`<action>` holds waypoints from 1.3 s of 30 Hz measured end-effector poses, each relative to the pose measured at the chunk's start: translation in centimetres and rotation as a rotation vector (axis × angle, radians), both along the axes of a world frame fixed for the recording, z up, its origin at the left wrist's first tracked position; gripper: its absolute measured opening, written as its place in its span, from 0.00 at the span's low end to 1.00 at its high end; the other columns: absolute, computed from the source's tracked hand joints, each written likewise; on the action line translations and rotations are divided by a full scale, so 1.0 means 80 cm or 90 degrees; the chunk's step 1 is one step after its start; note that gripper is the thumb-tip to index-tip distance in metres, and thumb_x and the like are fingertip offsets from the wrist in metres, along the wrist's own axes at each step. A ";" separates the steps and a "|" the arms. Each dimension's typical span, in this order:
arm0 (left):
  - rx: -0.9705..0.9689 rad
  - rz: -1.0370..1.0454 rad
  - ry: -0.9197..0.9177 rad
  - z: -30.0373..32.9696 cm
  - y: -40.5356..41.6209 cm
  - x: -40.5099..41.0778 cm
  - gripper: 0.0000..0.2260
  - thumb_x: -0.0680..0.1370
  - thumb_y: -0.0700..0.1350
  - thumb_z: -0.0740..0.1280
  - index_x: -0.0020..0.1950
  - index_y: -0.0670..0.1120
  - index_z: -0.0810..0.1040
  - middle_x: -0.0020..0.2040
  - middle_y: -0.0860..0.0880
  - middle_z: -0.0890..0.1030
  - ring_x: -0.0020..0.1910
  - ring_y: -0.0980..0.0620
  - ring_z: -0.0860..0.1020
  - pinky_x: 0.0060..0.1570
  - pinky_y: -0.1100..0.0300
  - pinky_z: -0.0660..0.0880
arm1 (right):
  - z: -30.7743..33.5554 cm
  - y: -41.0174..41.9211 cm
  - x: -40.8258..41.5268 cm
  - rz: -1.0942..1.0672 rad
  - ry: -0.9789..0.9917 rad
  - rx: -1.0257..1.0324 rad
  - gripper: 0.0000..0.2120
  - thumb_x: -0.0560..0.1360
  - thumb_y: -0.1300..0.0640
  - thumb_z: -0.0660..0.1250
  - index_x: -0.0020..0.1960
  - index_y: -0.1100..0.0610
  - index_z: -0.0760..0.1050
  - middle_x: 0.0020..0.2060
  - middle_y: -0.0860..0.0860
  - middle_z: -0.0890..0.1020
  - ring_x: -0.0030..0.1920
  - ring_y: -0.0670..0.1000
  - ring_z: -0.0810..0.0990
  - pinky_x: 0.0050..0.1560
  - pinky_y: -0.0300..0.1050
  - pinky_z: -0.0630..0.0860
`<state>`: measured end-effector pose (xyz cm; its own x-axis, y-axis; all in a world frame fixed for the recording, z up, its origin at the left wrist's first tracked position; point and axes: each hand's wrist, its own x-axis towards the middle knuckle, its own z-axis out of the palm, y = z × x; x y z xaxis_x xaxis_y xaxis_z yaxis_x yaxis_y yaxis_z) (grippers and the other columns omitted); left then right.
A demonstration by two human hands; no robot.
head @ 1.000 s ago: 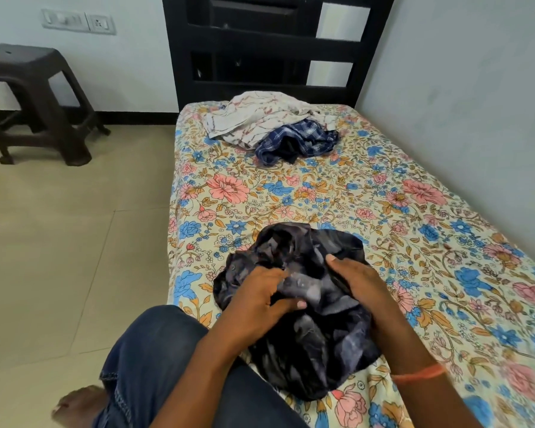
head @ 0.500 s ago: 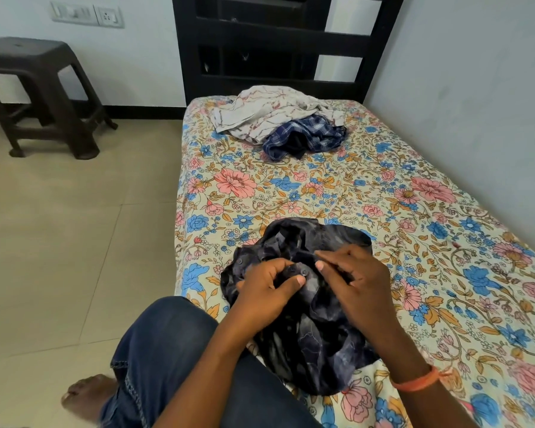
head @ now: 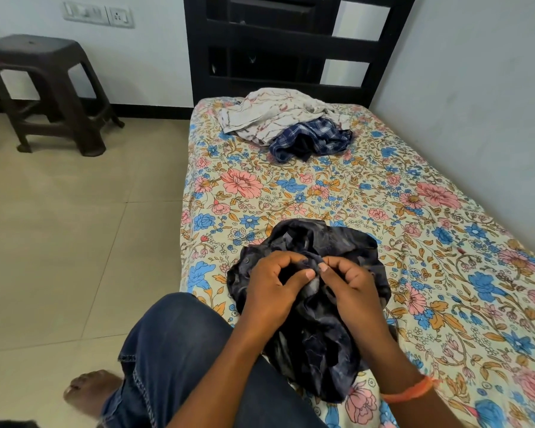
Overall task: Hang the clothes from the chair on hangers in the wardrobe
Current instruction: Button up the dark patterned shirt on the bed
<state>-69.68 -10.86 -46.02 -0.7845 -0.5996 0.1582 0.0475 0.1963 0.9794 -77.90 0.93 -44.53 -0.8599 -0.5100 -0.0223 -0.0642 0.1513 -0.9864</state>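
Mostly bed [head: 368, 196], floral sheet, right side cut off. Dark crumpled shirt [head: 318, 329] lies at its near edge, partly hidden under both hands: left hand [head: 272, 291] and right hand [head: 349, 288] pinch its fabric together; the pinched spot is hard to make out.

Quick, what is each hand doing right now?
Left hand: closed, pinching the dark shirt.
Right hand: closed, pinching the same dark shirt beside it.

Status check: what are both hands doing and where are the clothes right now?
Left hand and right hand pinching the dark shirt on the bed. Two more garments piled near headboard. No hanger visible.
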 end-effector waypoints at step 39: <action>-0.043 0.015 0.023 0.005 0.021 0.004 0.06 0.78 0.43 0.69 0.41 0.48 0.83 0.36 0.52 0.82 0.36 0.51 0.81 0.40 0.51 0.79 | -0.010 0.005 0.023 -0.139 0.327 0.099 0.06 0.77 0.59 0.70 0.46 0.48 0.79 0.42 0.41 0.82 0.45 0.41 0.80 0.46 0.44 0.78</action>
